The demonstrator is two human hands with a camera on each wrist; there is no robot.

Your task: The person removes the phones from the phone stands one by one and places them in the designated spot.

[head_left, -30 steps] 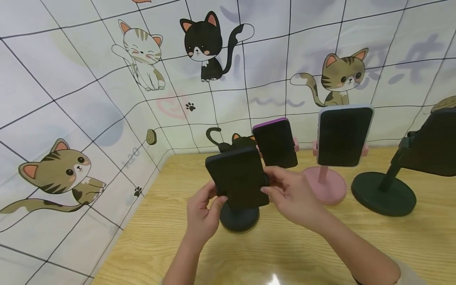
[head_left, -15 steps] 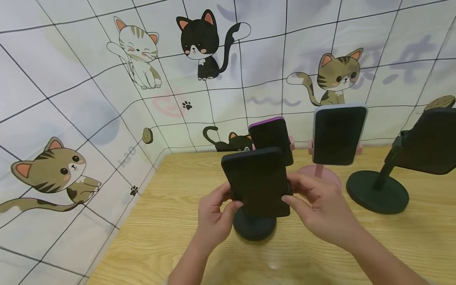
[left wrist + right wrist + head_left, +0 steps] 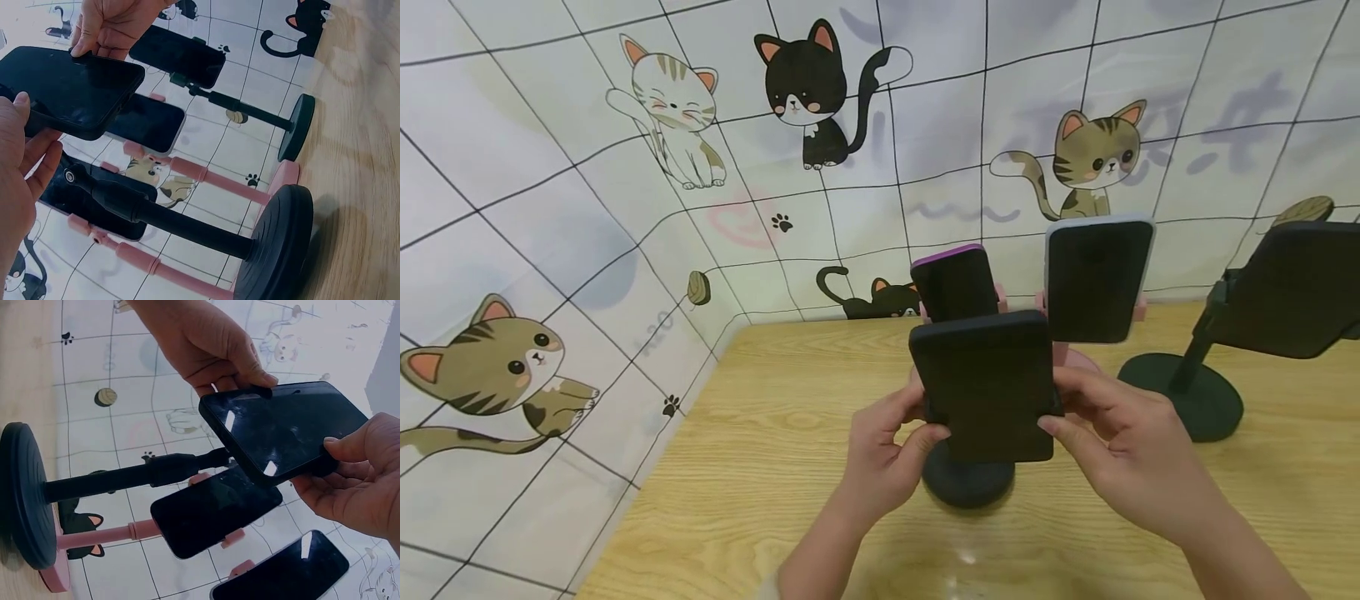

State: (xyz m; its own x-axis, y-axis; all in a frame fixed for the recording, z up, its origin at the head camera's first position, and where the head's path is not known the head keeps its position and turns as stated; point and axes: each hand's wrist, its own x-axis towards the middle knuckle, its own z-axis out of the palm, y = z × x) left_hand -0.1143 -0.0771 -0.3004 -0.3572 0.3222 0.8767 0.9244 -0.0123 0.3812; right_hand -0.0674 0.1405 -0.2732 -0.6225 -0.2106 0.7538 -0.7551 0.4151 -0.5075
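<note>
A phone in a black case (image 3: 988, 392) sits tilted back at the top of a black phone stand (image 3: 967, 477), facing me. My left hand (image 3: 887, 446) grips its left side, thumb on the front by the lower left edge and fingers behind. My right hand (image 3: 1131, 450) pinches the right side the same way. Small dark clamp tips show by both thumbs. The left wrist view shows the stand's pole (image 3: 194, 230) running from its round base (image 3: 281, 244) to a joint near the left fingers. Most of the pole is hidden behind the phone in the head view.
Behind stand a purple-edged phone (image 3: 957, 283) and a white-edged phone (image 3: 1099, 279), both in pink stands. A dark phone (image 3: 1292, 287) in a dark green stand (image 3: 1187, 400) is at the right. A cat-print wall covering (image 3: 850, 217) borders the wooden table (image 3: 760, 467).
Both hands, the black-cased phone and its stand have shifted right, now in front of the pink stands. The grip looks the same. The head view has turned slightly right.
</note>
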